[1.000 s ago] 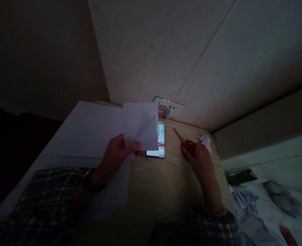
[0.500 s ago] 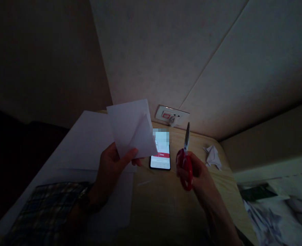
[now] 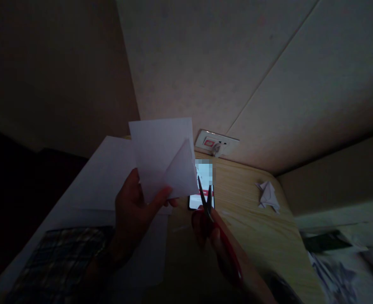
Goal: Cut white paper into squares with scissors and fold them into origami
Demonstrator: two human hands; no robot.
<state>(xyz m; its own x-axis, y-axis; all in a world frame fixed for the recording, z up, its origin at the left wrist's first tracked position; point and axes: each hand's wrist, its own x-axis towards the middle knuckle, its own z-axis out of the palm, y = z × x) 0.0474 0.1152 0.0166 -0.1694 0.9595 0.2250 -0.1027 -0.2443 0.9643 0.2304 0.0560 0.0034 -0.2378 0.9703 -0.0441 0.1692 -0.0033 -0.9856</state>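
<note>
Pale wood surface point(image 3: 256, 223), dim light. Loose white sheets point(image 3: 104, 177) cover its left side. Folded paper point(image 3: 159, 156) held up clear of the surface, left of centre, likely so the blades can get at its edge; left hand point(image 3: 131, 211) grip pinching the lower edge, thumb in front. Right hand point(image 3: 220, 249) grip closed through the red handles of the scissors point(image 3: 206, 202), blades slightly parted at the paper's lower right corner. Lit phone point(image 3: 202, 198) flat toward the far edge, screen up, probably for viewing. Small paper figure point(image 3: 268, 194) near the far right corner, well apart

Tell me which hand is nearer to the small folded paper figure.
Right. The right hand, holding scissors, is left of the paper figure; the left hand, holding a sheet, is farther left.
</note>
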